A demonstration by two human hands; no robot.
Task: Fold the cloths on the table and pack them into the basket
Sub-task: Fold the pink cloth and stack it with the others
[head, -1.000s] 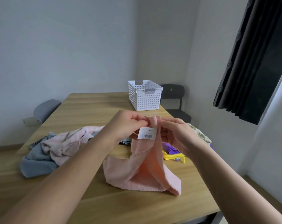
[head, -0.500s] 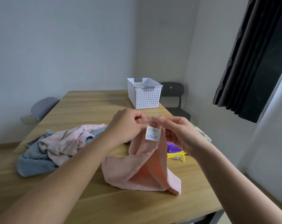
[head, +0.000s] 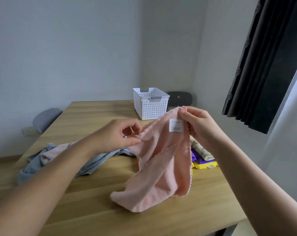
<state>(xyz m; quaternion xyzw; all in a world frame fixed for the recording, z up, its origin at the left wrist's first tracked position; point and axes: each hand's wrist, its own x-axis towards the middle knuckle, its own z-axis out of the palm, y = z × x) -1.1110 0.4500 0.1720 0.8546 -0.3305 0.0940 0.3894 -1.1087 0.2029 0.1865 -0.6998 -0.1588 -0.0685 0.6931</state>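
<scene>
A peach-pink cloth point(head: 161, 167) with a white label hangs above the wooden table point(head: 96, 193), its lower end resting on the tabletop. My right hand point(head: 197, 124) pinches its top corner beside the label. My left hand point(head: 117, 137) pinches the cloth's upper edge farther left. The white perforated basket point(head: 150, 103) stands at the table's far side and looks empty. A heap of pale pink and blue-grey cloths point(head: 59, 157) lies at the left, partly behind my left arm.
Folded purple, yellow and patterned beige cloths point(head: 203, 159) lie at the table's right edge, behind the held cloth. A grey chair point(head: 44, 118) stands at the left and a dark chair point(head: 179, 98) beyond the basket. A dark curtain point(head: 266, 65) hangs at the right.
My hands, close together at the label corner before, have moved apart: the right one rose to the right with the corner, the left slid leftward along the edge, spreading the cloth.
</scene>
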